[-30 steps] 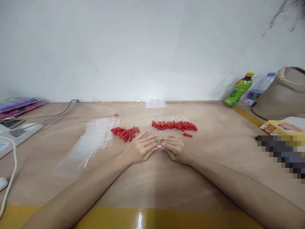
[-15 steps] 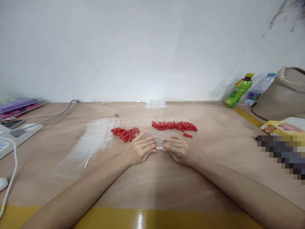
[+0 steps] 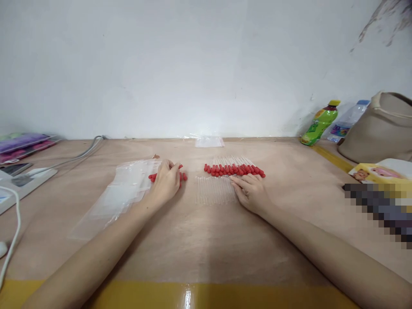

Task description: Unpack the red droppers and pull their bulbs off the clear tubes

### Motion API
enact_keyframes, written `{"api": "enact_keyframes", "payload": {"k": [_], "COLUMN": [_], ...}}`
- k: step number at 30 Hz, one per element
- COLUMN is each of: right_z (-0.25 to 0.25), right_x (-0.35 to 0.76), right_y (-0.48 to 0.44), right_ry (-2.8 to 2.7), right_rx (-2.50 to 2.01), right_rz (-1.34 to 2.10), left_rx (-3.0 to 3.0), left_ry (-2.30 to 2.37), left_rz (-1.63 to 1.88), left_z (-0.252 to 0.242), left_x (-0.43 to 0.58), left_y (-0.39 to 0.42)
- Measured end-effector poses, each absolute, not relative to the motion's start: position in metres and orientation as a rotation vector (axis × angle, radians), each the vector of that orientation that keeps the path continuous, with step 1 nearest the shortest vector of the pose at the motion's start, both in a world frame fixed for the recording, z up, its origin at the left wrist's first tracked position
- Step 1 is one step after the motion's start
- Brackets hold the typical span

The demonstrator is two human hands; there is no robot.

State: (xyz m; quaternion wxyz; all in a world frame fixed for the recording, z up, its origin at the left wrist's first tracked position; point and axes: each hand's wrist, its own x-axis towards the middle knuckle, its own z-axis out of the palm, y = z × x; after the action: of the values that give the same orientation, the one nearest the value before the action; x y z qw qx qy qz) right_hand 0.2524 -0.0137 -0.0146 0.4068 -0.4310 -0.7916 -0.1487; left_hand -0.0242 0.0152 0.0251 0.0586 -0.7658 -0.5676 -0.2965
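My left hand (image 3: 166, 182) is over the loose pile of red rubber bulbs (image 3: 152, 177), its fingers closed on a red bulb (image 3: 180, 166) that shows at the fingertips. The hand hides part of the pile. At the right end of a row of clear glass dropper tubes (image 3: 214, 190), my right hand (image 3: 252, 192) has its fingers pinched together on what looks like a glass tube, partly hidden by the fingers. Just behind that row lie several droppers with red bulbs fitted (image 3: 233, 170), their thin tips pointing toward the wall.
Clear zip bags (image 3: 128, 180) lie spread to the left, and a small bag (image 3: 209, 142) is by the wall. A power strip (image 3: 38, 175) with cables is at far left. Bottles (image 3: 322, 122), a beige bag (image 3: 378, 128) and a yellow packet (image 3: 367, 172) stand or lie at right.
My left hand has moved left from the glass tubes to the red bulbs. My right hand has shifted slightly right and up, uncovering more of the tube row and covering the lone bulb.
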Motion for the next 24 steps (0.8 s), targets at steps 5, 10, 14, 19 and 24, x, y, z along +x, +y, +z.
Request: {"api": "enact_keyframes", "payload": {"k": [5, 10, 14, 19, 24], "right_z": [-0.009, -0.009, -0.010, -0.006, -0.001], "right_x": [0.230, 0.210, 0.197, 0.188, 0.184], "right_y": [-0.018, -0.012, -0.009, -0.016, -0.024], "right_ry": [-1.977, -1.942, -1.995, -2.109, -2.165], "right_rx": [-1.164, -1.154, -1.141, -1.128, -1.157], "right_rz": [-0.314, -0.442, -0.511, -0.476, -0.361], "left_rx": [-2.284, -2.353, -2.397, -2.375, -2.408], "left_ry": [-1.727, -1.775, -1.723, -1.626, -1.620], "left_rz": [-0.743, -0.598, -0.583, -0.752, -0.742], "left_z": [0.031, 0.022, 0.018, 0.030, 0.038], "left_x": [-0.021, -0.021, -0.024, -0.017, 0.000], "left_y": [0.030, 0.038, 0.037, 0.028, 0.028]}}
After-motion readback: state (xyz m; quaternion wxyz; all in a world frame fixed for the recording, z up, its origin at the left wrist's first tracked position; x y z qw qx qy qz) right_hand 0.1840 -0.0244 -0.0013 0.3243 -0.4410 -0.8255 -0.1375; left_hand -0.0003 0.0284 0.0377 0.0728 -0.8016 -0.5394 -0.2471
